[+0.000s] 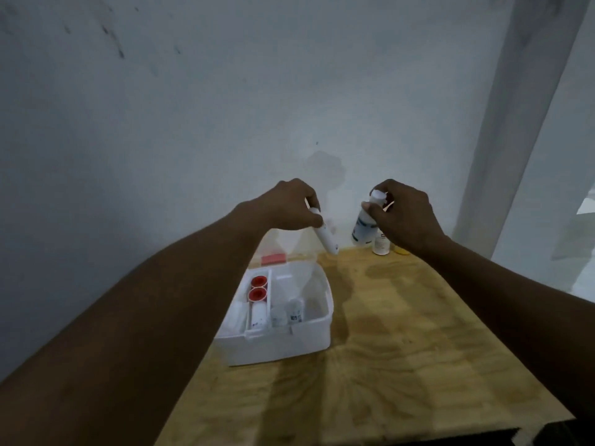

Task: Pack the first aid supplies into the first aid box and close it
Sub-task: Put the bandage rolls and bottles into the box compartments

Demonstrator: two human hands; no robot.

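- The left hand [286, 204], at centre frame, curls its fingers round a white tube [326, 238] that tilts down to the right.
- The right hand [405, 217], just right of centre, pinches a white blue-labelled bottle [363, 228] by its cap, held in the air.
- The white first aid box [289, 346] sits open on the wooden tabletop [402, 349], below the left hand.
- Two red-cored tape rolls [258, 294] and small bottles lie inside.
- A small white bottle [381, 244] stands by the wall.
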